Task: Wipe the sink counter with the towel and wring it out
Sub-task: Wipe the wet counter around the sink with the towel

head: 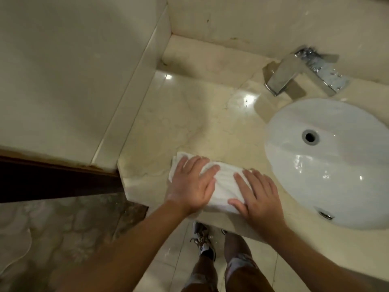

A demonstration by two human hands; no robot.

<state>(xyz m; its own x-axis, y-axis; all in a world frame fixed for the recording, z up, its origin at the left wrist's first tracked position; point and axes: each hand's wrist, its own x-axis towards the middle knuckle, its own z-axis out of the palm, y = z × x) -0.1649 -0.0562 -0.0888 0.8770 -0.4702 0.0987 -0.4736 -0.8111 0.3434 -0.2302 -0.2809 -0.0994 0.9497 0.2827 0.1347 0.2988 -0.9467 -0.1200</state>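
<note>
Head view: left hand [190, 182] and right hand [255, 193] flat, fingers straight, pressing seemingly folded towel [224, 184] on counter [189, 123].

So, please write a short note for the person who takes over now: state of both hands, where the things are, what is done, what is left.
Left hand: flat, fingers straight, pressing the towel's left part.
Right hand: flat, pressing its right part.
Towel: white, folded, on the counter near the front edge, left of the sink basin.
Done: towel placed; how much is wiped cannot be told.
Left: wipe the counter, then wring the towel, probably over the basin.
</note>
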